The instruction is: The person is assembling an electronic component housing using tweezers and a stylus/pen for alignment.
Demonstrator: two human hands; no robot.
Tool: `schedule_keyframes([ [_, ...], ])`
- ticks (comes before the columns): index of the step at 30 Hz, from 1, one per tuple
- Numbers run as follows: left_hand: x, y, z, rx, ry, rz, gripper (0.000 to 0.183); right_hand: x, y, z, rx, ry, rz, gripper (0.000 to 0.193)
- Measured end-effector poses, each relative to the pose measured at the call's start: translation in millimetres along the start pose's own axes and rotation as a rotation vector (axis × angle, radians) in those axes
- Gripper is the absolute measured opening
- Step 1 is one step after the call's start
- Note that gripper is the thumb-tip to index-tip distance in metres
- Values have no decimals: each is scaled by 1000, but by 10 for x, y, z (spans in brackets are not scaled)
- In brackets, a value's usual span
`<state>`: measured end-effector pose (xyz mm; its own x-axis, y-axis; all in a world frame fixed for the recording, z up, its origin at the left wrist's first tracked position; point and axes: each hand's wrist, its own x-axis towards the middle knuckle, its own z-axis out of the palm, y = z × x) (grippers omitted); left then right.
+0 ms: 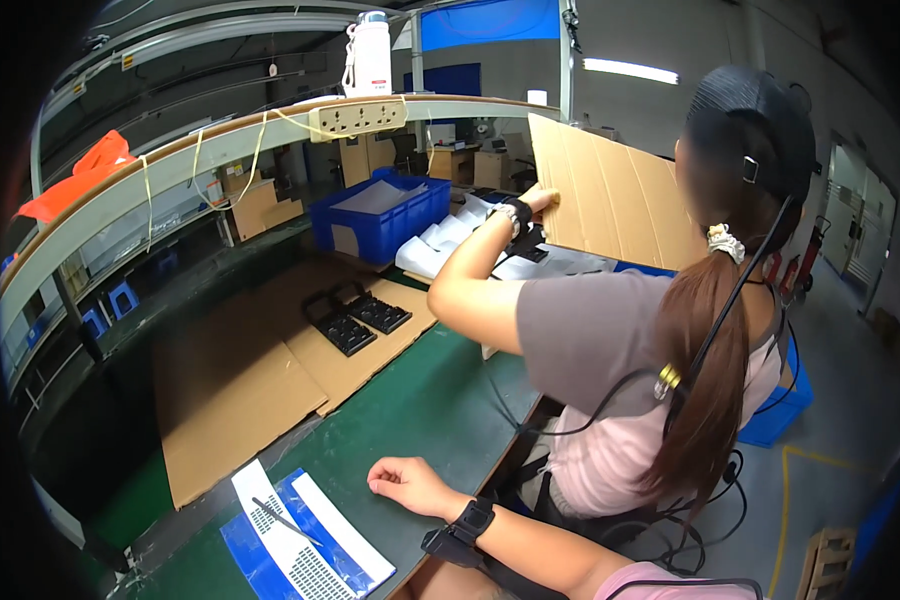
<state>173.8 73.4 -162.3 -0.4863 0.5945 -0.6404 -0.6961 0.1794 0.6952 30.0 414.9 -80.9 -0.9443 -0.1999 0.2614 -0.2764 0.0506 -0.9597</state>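
My right hand (410, 484) rests over the green tabletop near its front edge, fingers loosely curled in, with nothing visible in them. A black band with a small box is strapped round that wrist. My left hand is out of view. Nearest my right hand, to its left, lie white label sheets (345, 535) with rows of small dark labels, over blue backing (248, 550). A thin dark stick-like tool (286, 522) lies across them. Farther off, two black plastic frame-like parts (342, 328) (380, 312) sit on flat cardboard (240, 400).
On the right a seated co-worker (610, 330) holds up a large cardboard sheet (610, 195). A blue bin (355, 240) and white wrapping sheets (435, 250) stand beyond the cardboard. Overhead, a shelf carries a power strip (358, 119) and a white bottle (372, 58). Cables hang by the co-worker.
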Motion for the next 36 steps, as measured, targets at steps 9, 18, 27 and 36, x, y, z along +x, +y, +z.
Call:
schedule_keyframes([
  [9, -200, -178, 101, -22, -18, -5, 29, -20, 13, 46, -29, 85, -21, 10],
  [18, -483, -155, 31, 8, -21, -20, 29, -51, 19, 43, -40, 83, 5, 7],
  [27, -383, 121, -92, 124, -180, -106, 30, -10, 31, 44, -91, 85, 10, 8],
  [36, -207, 518, -136, 289, -371, -185, 30, -43, -66, 32, -154, 119, 5, 9],
])
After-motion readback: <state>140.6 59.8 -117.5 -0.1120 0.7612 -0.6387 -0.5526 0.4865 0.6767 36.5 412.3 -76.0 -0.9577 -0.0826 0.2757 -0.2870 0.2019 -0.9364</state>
